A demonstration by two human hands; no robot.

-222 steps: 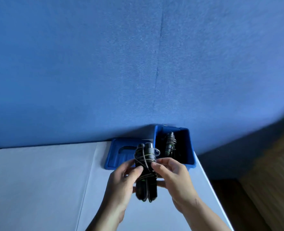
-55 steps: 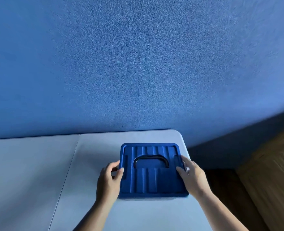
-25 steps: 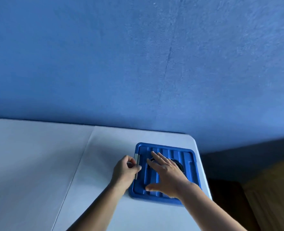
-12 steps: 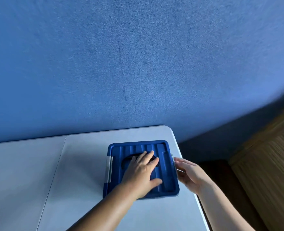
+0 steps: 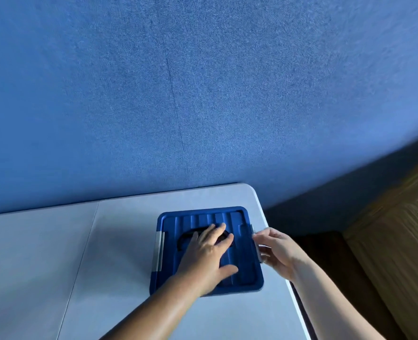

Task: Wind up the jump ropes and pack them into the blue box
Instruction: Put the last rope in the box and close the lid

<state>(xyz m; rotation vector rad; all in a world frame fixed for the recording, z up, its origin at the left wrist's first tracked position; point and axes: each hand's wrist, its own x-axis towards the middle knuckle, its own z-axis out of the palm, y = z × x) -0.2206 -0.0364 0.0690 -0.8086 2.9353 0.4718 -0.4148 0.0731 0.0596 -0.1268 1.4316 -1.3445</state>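
Glossy plastic lid [image 5: 242, 261], rough wall [image 5: 203, 94]

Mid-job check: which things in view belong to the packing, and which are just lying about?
Job: blue box, lid on; left hand flat on its lid; right hand holding the right latch; left latch.
Just there: white table; blue wall; wooden surface at right.

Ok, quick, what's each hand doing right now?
Left hand: open, pressing flat on the box lid.
Right hand: fingers curled on the grey side latch.
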